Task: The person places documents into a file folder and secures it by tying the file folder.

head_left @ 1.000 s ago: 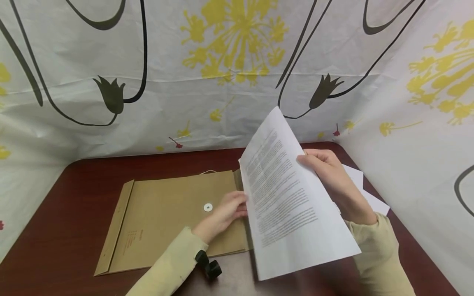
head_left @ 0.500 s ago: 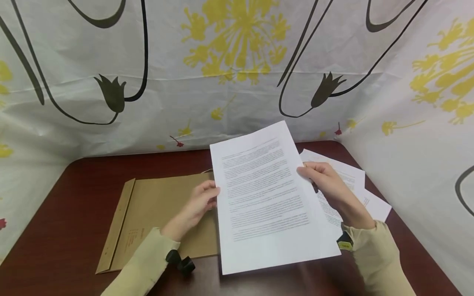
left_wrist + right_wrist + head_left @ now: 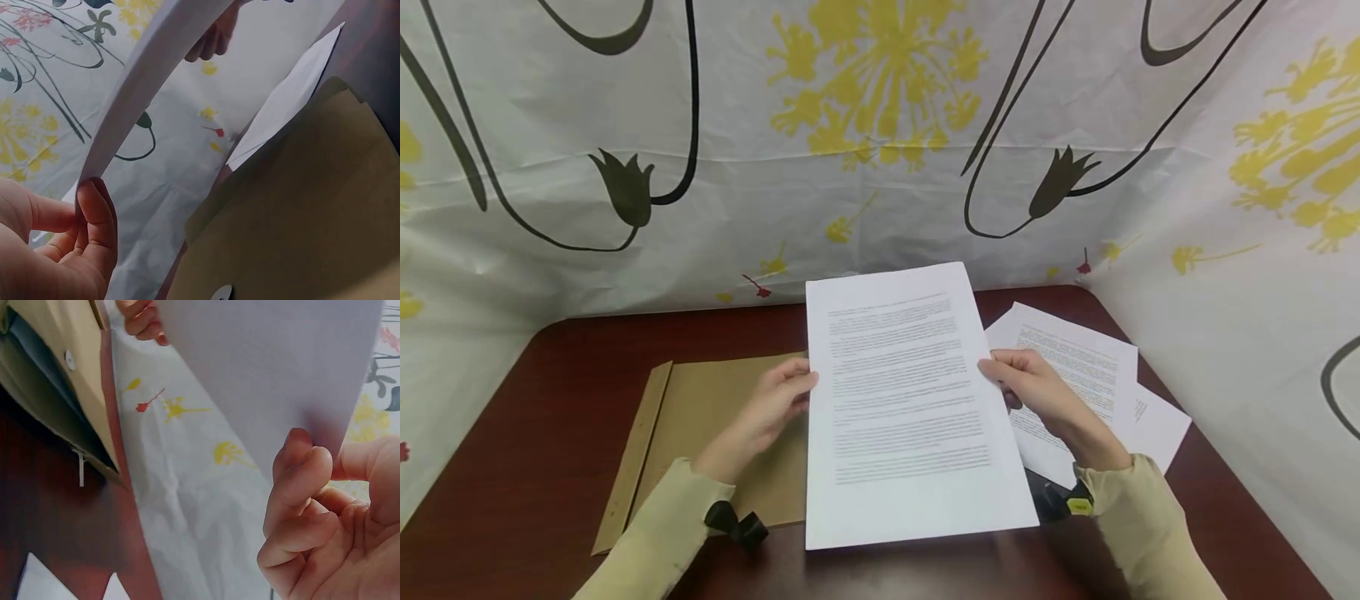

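Note:
Both hands hold a white printed paper (image 3: 902,392) up above the table, its text side facing the head camera. My left hand (image 3: 771,404) pinches the left edge between thumb and fingers, as the left wrist view also shows with the hand (image 3: 69,237) at the sheet's edge. At the opposite edge my right hand (image 3: 1037,392) pinches the paper, thumb in front and fingers behind. Behind and below the left side lies a brown paper document envelope (image 3: 722,400), partly hidden by the sheet. In the right wrist view the envelope's mouth (image 3: 50,387) gapes.
Printed sheets (image 3: 1075,358) lie overlapping on the right of the dark red table (image 3: 497,467). A white patterned sheet (image 3: 737,225) hangs behind and along both sides. The envelope carries a white round button (image 3: 69,360) and a string (image 3: 80,469).
The paper has swung from a tilted, slanting pose to face the camera and come lower and left. My left hand moved left from the envelope's right side; the right hand also shifted left and down.

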The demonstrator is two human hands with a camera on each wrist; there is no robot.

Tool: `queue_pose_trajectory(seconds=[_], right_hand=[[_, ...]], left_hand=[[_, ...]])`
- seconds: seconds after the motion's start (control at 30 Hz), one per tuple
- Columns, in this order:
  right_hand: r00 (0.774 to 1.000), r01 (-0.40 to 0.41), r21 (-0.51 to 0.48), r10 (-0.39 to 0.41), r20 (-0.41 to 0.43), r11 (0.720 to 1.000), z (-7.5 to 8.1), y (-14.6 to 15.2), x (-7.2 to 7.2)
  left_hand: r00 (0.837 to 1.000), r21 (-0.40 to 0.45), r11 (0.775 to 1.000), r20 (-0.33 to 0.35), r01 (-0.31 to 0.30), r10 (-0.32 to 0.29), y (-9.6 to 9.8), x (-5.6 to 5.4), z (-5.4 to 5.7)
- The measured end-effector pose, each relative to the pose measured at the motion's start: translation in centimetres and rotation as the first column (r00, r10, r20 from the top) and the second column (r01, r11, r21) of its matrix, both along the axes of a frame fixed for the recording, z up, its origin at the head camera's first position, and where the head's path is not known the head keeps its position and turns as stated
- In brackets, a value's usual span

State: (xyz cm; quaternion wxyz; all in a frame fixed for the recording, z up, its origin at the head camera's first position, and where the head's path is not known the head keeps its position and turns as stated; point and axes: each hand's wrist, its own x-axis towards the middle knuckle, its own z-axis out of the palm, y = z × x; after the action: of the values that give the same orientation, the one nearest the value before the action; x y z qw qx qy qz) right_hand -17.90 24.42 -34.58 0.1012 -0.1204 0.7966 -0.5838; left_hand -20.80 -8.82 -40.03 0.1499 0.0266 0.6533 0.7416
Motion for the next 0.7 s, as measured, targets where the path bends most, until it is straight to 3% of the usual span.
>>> queue_pose_trajectory(seconds=[0.4,0.7], right_hand=[[0.996,-0.052,0.094,0.044,0.078,0.994,-2.0,-0.2,-0.3],[0.993,-0.09,0.144,0.079,0.084,0.986,-2.8,0.0,-0.3]], left_hand=[[1.0,-0.046,0.999,0.024,0.0,0.001,-1.2,0.0,0.0],[1.0,-0.058,0.998,0.031,0.004,-0.002,-1.2,-0.2,-0.3]])
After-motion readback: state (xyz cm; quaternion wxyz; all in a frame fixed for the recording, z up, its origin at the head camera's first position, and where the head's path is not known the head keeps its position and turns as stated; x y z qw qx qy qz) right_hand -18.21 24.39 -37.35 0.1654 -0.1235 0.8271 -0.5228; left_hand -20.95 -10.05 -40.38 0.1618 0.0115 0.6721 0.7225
